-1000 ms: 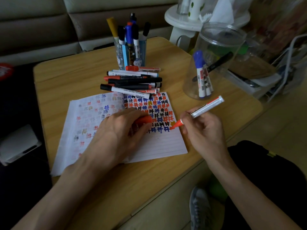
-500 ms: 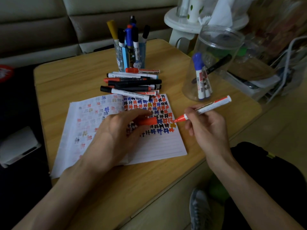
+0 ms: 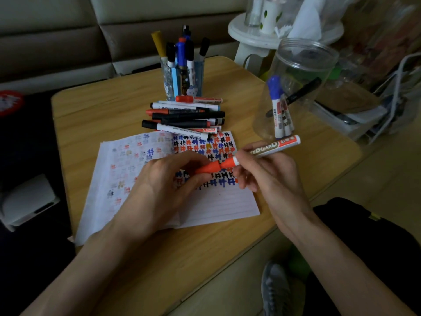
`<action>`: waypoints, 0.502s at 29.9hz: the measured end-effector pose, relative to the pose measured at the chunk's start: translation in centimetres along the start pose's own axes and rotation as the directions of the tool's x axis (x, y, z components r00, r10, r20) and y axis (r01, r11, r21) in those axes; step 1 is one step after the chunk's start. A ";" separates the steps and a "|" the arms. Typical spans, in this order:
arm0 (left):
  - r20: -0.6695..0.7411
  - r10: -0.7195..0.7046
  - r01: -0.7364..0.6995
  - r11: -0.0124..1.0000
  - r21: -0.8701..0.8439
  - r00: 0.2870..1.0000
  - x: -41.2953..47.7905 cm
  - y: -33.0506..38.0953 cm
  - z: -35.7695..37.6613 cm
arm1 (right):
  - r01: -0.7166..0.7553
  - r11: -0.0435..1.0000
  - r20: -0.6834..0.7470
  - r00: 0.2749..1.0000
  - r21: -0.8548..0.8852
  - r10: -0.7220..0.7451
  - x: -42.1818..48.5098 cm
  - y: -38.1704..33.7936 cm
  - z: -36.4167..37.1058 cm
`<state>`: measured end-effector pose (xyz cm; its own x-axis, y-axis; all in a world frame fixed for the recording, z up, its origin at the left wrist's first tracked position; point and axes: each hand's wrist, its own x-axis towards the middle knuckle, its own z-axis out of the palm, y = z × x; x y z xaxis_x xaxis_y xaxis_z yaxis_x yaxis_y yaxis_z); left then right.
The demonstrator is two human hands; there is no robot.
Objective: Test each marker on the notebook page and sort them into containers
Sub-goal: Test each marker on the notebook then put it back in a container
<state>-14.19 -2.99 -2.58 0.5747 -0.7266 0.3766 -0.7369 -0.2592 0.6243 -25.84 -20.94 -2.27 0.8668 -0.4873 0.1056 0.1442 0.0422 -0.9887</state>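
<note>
Recapping appears to be the step in hand: the red marker [image 3: 271,148] is gripped near its tip in the right hand [image 3: 268,179], while its cap [image 3: 206,168] is pinched in the left hand [image 3: 164,188], mouth meeting nib just above the notebook page [image 3: 218,201]. Next, cap and barrel would need to be kept in line and pressed together until seated, after which the marker is to be sorted into the clear jar [image 3: 300,65] or the pen cup [image 3: 198,76].
</note>
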 end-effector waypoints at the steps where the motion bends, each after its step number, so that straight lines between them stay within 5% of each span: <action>1: 0.000 -0.001 0.001 1.000 -0.002 1.000 0.0 -0.1 0.0 | 0.008 1.000 0.024 1.000 -0.006 -0.008 -0.1 0.1 0.1; 15: -0.060 -0.034 0.028 0.996 -0.085 0.998 -0.4 -0.3 -0.4 | -0.053 0.998 0.100 0.994 0.018 0.051 0.2 0.4 0.9</action>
<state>-14.00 -2.39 -2.65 0.6195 -0.6777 0.3961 -0.6874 -0.2248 0.6906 -25.20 -20.21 -2.55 0.9162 -0.3953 0.0656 0.1069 0.0832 -0.9908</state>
